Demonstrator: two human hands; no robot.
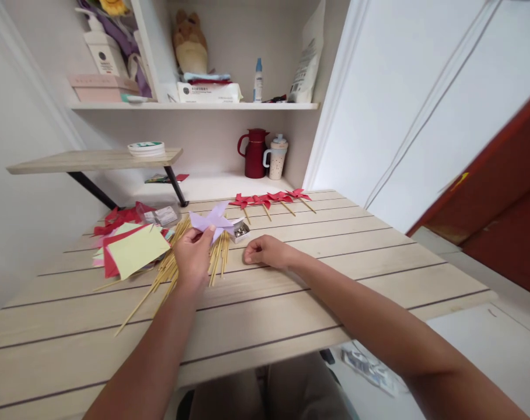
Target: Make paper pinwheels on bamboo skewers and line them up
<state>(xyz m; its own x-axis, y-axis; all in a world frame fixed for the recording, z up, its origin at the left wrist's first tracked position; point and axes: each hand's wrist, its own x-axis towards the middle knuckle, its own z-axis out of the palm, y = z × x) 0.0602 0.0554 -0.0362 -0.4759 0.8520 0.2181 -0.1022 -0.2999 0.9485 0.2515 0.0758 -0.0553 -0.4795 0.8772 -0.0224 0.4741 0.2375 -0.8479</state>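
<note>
Left hand pinches a lilac paper pinwheel above wooden sticks; right hand rests loosely curled, holding nothing, on the desk.

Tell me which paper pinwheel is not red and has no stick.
The pale purple paper pinwheel in the left hand. The four red paper pinwheels lie in a row farther back, each on a wooden stick.

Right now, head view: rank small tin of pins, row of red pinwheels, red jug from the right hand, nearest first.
From the right hand:
1. Small tin of pins, just up-left of the hand on the table.
2. Row of red pinwheels, farther back along the table's far edge.
3. Red jug, farthest, on the low ledge by the wall.
</note>
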